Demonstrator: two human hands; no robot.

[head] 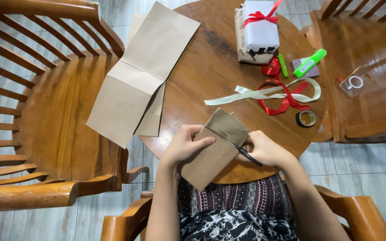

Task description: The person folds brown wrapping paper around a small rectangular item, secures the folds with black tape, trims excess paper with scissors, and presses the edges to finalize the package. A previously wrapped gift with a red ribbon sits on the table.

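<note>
I see my left hand [185,145] closed flat on a folded piece of brown paper [215,149] at the near edge of the round tabletop [211,67], thumb across it to keep it steady. My right hand [264,149] grips black scissors [233,143], whose blades lie across the paper's upper part. Ribbons [282,93] and a tape roll [306,118] lie within reach, clear of the blades.

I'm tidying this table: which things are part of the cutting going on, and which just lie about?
In use:
left hand steadying the folded brown paper
right hand working the scissors

Lying about:
large brown paper sheets
wrapped white box
red ribbon
cream ribbon
tape roll
green highlighter
</note>
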